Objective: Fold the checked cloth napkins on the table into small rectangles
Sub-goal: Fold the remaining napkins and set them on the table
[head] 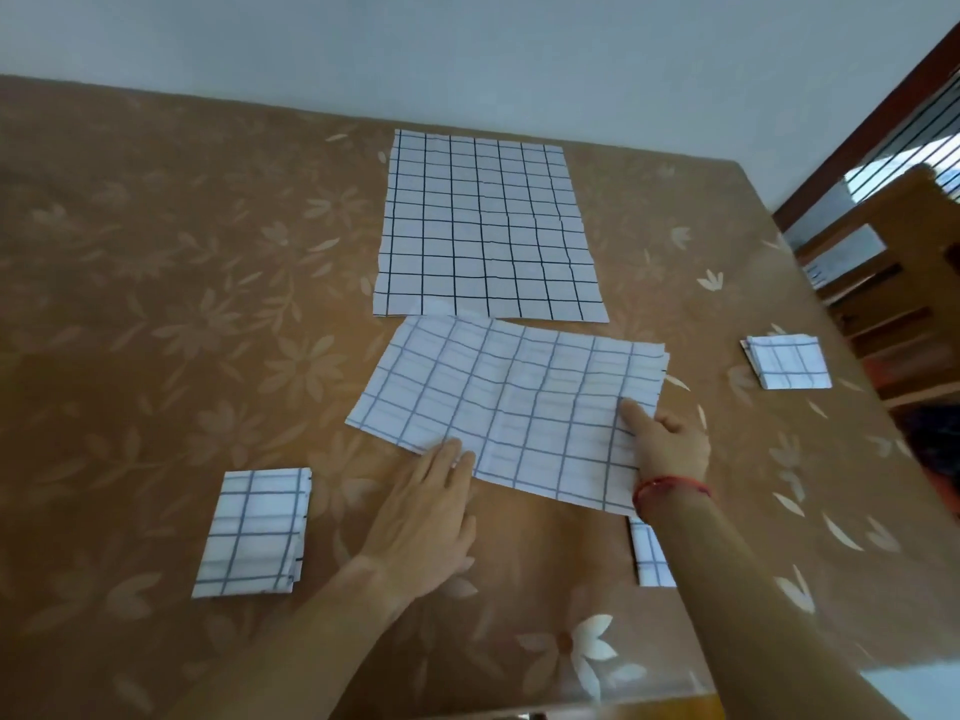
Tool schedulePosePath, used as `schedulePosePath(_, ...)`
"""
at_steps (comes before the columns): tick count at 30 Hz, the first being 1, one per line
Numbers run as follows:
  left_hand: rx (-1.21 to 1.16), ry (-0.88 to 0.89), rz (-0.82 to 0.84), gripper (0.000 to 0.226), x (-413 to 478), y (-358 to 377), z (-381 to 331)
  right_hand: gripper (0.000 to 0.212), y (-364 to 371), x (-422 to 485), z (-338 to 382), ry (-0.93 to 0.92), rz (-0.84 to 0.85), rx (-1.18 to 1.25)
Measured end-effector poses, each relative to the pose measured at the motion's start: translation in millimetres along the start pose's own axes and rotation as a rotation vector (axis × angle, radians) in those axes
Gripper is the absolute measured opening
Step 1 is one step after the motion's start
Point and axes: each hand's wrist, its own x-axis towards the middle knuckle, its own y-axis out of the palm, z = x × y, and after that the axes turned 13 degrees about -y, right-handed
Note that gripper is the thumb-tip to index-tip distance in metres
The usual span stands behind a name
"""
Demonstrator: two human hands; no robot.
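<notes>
Napkin (514,407), half-folded, lies mid-worktop (156,304). Left hand (421,517) flat, fingers (447,454) straight, pinning near edge; right hand (670,449) pinches right end, thumb on top. Advice: carry right end over left, match edges, smooth crease.

A brown flower-patterned table (156,304) stands against a pale wall (467,44); a wooden chair (878,283) sits beside its right edge, near a barred window (909,148).
</notes>
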Motion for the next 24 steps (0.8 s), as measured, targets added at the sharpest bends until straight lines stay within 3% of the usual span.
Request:
schedulePosePath(6,-0.015,0.008,-0.002,0.069,-8.9,2.3,-9.5,0.029,-11.0,-45.3,-9.8,0.188,-0.126,0.178)
schedulePosePath(11,-0.037,0.008,-0.041,0.066,-16.4,4.0,-3.2,0.006,-12.6,-84.8,-7.4,0.417,0.037,0.405)
schedulePosePath(14,0.011,0.014,-0.085,0.050,-21.1,-0.4,6.5,0.016,-14.3,-105.2,0.1,0.492,0.162,0.475)
schedulePosePath(18,-0.009,-0.036,-0.009,0.056,-25.8,-5.3,25.2,0.006,-16.7,-122.4,0.6,0.488,0.330,0.469)
schedulePosePath(21,-0.021,-0.015,0.010,0.066,-26.4,-8.1,39.9,0.020,-19.5,-125.6,-1.1,0.385,0.498,0.428)
schedulePosePath(24,-0.084,0.033,-0.055,0.043,-24.7,-10.4,44.7,0.027,-26.6,-120.1,-3.4,0.222,0.602,0.269)
